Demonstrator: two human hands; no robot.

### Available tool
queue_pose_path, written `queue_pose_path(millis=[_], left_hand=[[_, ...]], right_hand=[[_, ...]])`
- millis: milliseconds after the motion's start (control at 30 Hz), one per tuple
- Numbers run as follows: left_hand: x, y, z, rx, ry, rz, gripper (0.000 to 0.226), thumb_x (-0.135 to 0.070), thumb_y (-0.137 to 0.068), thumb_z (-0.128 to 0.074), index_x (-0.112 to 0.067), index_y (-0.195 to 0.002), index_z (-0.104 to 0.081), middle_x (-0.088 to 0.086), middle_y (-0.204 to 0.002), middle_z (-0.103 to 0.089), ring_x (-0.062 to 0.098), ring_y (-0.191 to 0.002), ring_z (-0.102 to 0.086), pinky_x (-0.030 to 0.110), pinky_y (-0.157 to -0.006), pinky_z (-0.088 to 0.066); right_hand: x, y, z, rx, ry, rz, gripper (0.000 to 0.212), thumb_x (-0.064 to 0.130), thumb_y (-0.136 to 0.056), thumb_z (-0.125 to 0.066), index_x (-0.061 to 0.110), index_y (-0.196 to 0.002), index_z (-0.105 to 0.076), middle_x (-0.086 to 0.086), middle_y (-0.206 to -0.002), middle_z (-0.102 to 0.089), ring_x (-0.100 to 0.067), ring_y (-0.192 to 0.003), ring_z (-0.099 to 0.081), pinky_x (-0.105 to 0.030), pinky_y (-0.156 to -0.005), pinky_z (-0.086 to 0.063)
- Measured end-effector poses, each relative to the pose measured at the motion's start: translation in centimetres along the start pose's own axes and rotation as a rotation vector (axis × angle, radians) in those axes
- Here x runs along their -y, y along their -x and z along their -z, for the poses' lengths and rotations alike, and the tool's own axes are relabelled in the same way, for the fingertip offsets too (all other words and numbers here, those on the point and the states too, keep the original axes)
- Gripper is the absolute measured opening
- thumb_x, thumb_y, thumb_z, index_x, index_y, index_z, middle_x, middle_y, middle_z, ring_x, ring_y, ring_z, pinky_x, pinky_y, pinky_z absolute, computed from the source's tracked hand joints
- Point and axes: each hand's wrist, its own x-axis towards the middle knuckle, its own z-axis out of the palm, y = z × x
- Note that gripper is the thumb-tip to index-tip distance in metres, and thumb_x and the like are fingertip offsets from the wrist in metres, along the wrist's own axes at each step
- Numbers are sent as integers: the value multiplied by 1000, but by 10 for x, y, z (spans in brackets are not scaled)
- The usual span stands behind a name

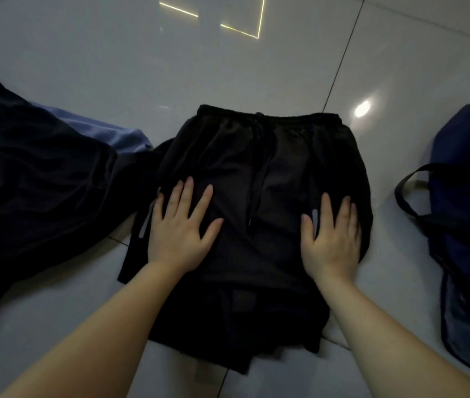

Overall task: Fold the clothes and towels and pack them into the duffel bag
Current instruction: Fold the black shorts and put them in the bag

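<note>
A: Smoothing, that is what the step in hand looks like. The black shorts (259, 196) are lying flat on the tiled floor (170, 81), waistband away from the person, and both palms are resting on the legs.

B: How are the hands sitting?

A: The left hand (179, 234) is lying flat with fingers spread wide on the left leg. The right hand (332, 239) is lying flat on the right leg, fingers straight and closer together. Neither is pinching any cloth.

B: So what is making this go well?

A: I am judging that pressing outward from the drawstring (258, 168), which is running down between the two hands, is what flattens the wrinkles before any fold. The cloth looks thin and slippery, so sliding the palms slowly is likely keeping it from bunching.

B: And the fold itself?

A: Probably one leg is going over the other, edges matching. More dark cloth is showing under the wrists, nearer the person; whether it is part of the shorts I cannot tell.

B: Where is the bag?

A: The blue duffel bag (469, 182) is sitting well to the right of the right hand, its strap looping toward the shorts. A heap of dark clothes (33, 173) is waiting left of the left hand.
</note>
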Motion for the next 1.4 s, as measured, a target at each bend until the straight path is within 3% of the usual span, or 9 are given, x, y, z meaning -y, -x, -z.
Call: queue_pose_path(millis=[167, 267, 433, 533, 767, 900, 1067, 1200, 1400], left_hand=[[0, -2, 3, 22, 31, -10, 69, -65, -89, -9, -35, -151, -10, 7, -161, -10, 20, -148, -5, 44, -117, 1], [0, 1, 9, 33, 54, -23, 71, -64, -88, -7, -33, -152, -14, 4, -161, -11, 20, -148, -7, 44, -117, 0], [-58, 22, 31, -236, 264, -144, 52, -43, -93, -41, -15, -134, -54, 9, -142, -50, 29, -130, -47, 50, -109, -28], [-118, 55, 34, -194, 358, -398, 44, -41, -90, -46, -16, -118, -67, 7, -131, -60, 25, -124, -55, 48, -108, -31], [-141, 118, 11, -84, 288, -429, 38, -35, -81, -49, -22, -111, -70, 5, -123, -63, 25, -109, -62, 42, -96, -43], [-131, 133, 4, -146, 239, -442, 50, -18, -73, -63, -23, -122, -57, 0, -104, -61, 21, -79, -57, 33, -68, -33], [-124, 140, 10, -272, 299, -495, 23, -12, -78, -53, -26, -86, -70, -3, -80, -58, 18, -70, -47, 32, -70, -31], [-102, 153, 22, -352, 295, -516, 22, -9, -82, -51, -22, -80, -69, 3, -81, -59, 19, -70, -48, 35, -72, -36], [-85, 170, 6, -288, 187, -553, 11, -15, -78, -56, -20, -77, -66, 2, -86, -58, 19, -78, -49, 34, -73, -35]], right_hand=[[1, -1, 10, 78, -82, 0, 61, 52, -99, -28, 28, -153, -16, -8, -162, -4, -22, -149, 0, -36, -118, -3], [-8, -6, 35, 297, -232, 30, 57, 47, -100, -31, 29, -153, -15, -4, -162, -2, -18, -149, 2, -33, -118, -1], [-32, -10, 130, 674, 227, 373, 61, 42, -99, -43, 31, -153, -16, -1, -162, -8, -21, -146, -17, -30, -115, -18], [-40, 8, 175, 814, 384, 506, 59, 40, -98, -47, 28, -152, -23, 6, -157, -23, -14, -142, -25, -28, -114, -25], [-46, 47, 126, 454, 124, 691, 62, 23, -93, -56, 17, -150, -30, -5, -153, -34, -26, -143, -26, -37, -117, -20], [-26, 34, 91, 534, 179, 589, 75, 29, -92, -58, 29, -153, -14, -2, -136, -45, -26, -128, -36, -39, -105, -34], [-32, 17, 95, 514, 24, 594, 39, 3, -78, -55, 21, -112, -61, -4, -108, -60, -28, -106, -50, -37, -89, -39], [-83, 4, 128, 446, -224, 480, 35, -11, -71, -59, 16, -92, -66, -4, -95, -61, -23, -92, -54, -34, -77, -40], [-145, 16, 131, 546, 355, 544, 36, 4, -85, -56, 28, -110, -61, 2, -113, -51, -23, -113, -45, -38, -95, -31]])
